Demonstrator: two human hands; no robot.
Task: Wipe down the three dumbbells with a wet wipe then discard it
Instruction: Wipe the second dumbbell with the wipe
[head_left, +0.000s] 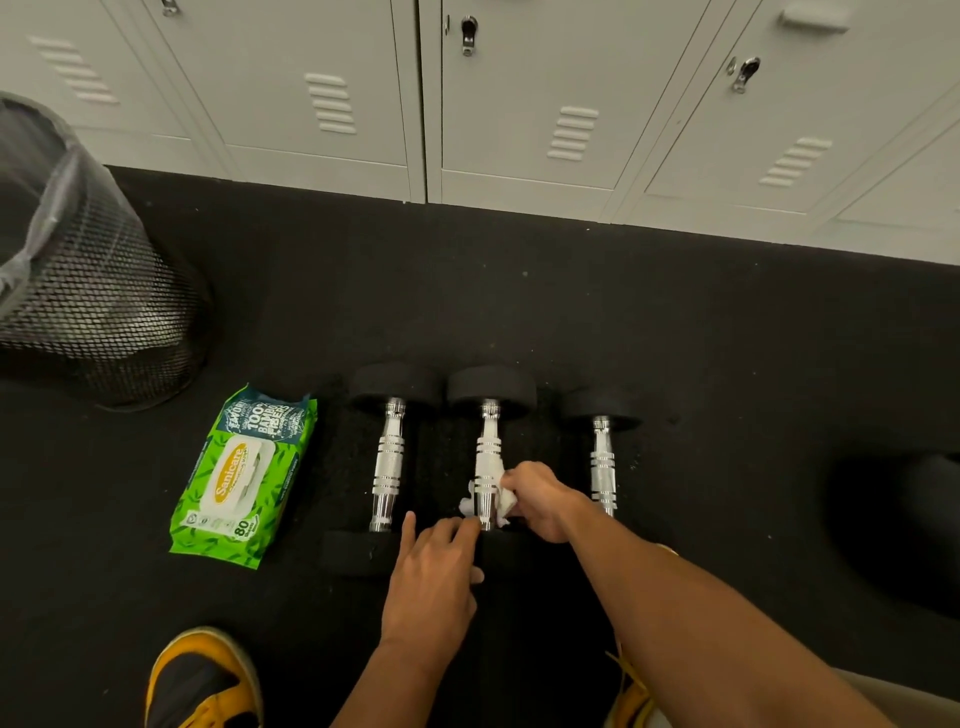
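The middle dumbbell (489, 452) lies on the black floor (675, 338), handle running toward the lockers (519, 104). The right hand (540, 501) pinches a wet wipe (506, 501) against its chrome; the left hand (434, 577), fingers relaxed, rests on its near head. Matching dumbbells (388, 457) (602, 462) lie parallel just beside; open floor beyond.

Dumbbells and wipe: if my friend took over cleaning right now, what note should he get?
Right hand grips the wet wipe around the middle dumbbell handle, near its close end.
Left hand rests on that dumbbell's near weight, fingers relaxed.
Left dumbbell and right dumbbell lie alongside on the floor.
Wipes pack lies left; mesh bin beyond it.
Done: cannot tell which are clean.
Left: finish wiping, bin the wipe.
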